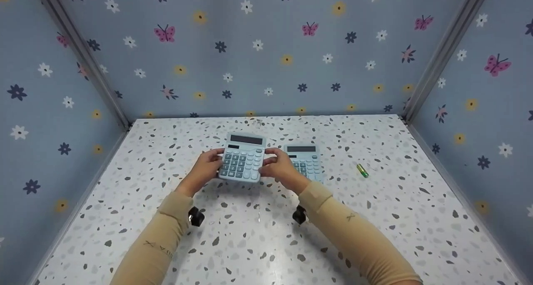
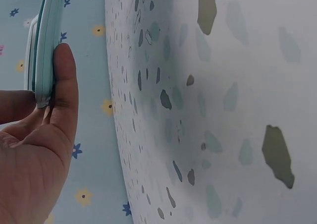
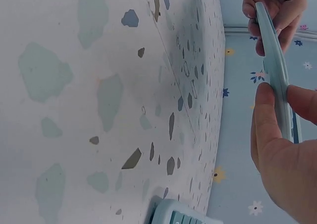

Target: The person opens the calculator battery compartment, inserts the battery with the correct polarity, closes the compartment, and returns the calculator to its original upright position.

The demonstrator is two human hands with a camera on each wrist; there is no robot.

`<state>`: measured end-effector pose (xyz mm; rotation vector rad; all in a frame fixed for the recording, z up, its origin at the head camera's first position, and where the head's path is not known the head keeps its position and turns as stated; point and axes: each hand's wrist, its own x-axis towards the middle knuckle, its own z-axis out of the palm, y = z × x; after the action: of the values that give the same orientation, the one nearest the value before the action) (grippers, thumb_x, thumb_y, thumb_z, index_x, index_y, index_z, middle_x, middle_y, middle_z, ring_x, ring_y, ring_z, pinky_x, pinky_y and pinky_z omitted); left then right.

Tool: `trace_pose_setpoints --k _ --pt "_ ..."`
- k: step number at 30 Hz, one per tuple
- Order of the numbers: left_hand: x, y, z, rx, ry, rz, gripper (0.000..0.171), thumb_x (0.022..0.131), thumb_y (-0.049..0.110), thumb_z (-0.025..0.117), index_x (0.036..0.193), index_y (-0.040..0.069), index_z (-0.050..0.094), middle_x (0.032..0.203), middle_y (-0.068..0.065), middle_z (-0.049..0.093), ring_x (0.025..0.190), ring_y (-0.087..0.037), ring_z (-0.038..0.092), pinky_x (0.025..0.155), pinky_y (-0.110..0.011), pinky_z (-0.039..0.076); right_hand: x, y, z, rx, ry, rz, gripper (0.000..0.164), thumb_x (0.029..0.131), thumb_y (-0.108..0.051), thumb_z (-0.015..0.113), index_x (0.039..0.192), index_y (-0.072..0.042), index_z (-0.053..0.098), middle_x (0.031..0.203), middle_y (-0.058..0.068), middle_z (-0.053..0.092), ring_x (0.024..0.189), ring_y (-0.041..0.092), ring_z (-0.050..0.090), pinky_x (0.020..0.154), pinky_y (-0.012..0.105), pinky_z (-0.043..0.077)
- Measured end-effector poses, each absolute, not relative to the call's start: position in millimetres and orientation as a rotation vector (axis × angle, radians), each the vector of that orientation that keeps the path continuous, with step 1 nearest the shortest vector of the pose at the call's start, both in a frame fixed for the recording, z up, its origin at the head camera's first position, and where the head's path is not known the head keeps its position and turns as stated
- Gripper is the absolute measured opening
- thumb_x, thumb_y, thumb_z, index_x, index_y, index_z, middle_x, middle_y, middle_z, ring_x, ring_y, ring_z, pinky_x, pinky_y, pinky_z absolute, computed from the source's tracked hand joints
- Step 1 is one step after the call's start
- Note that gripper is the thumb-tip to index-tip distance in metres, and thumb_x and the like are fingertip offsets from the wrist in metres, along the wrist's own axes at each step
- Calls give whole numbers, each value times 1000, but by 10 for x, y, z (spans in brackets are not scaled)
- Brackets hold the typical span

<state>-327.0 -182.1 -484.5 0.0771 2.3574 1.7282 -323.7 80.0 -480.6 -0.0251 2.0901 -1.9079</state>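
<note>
A light blue calculator [image 1: 251,153] is held above the speckled table, its keys and dark display facing up toward the head camera. My left hand [image 1: 205,167] grips its left edge, and my right hand [image 1: 282,167] grips the right edge. Seen side-on in the left wrist view, the calculator [image 2: 45,50] lies between the thumb and the fingers [image 2: 66,80]. The right wrist view shows the calculator [image 3: 277,65] edge-on too, pinched between thumb and fingers [image 3: 267,110]. A second light blue calculator [image 1: 310,162] lies on the table, partly hidden by my right hand.
A green battery [image 1: 362,170] lies on the table [image 1: 399,243] to the right of the second calculator. Blue panels [image 1: 258,68] with flowers and butterflies stand at the back and both sides, with grey posts [image 1: 449,47] in the corners.
</note>
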Motion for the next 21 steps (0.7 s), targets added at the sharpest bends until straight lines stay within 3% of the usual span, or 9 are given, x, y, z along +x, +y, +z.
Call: trace_pose_setpoints --k 4,9,16,21 --pt "-3250 -1778 -4828 90 2355 1739 54 112 7 41 165 -1 39 143 -23 60 114 -19 66 88 -26 62 -3211 838 -4769 -28 2097 -1904 74 92 5 77 158 -5 46 120 14 67 99 25 78 104 54 60" --pt "-3218 -1715 -4807 69 2338 1747 53 113 8 41 165 1 40 146 -21 61 115 -17 65 87 -25 61 -3179 890 -4752 -49 2091 -1932 74 91 9 76 158 -3 46 115 14 67 96 23 74 94 42 66" --pt "-3193 -1649 -4822 114 2330 1764 54 113 7 40 166 -1 38 146 -22 58 115 -18 64 87 -25 61 -3149 971 -4737 -8 2119 -1898 76 89 8 78 157 -6 47 115 12 67 97 23 74 105 54 61" --pt "-3177 -1580 -4826 142 2315 1810 53 112 6 40 165 -2 40 139 -20 59 109 -15 64 85 -24 61 -3140 1037 -4739 -6 2130 -1907 77 87 9 79 157 -5 48 112 11 68 97 22 72 100 48 64"
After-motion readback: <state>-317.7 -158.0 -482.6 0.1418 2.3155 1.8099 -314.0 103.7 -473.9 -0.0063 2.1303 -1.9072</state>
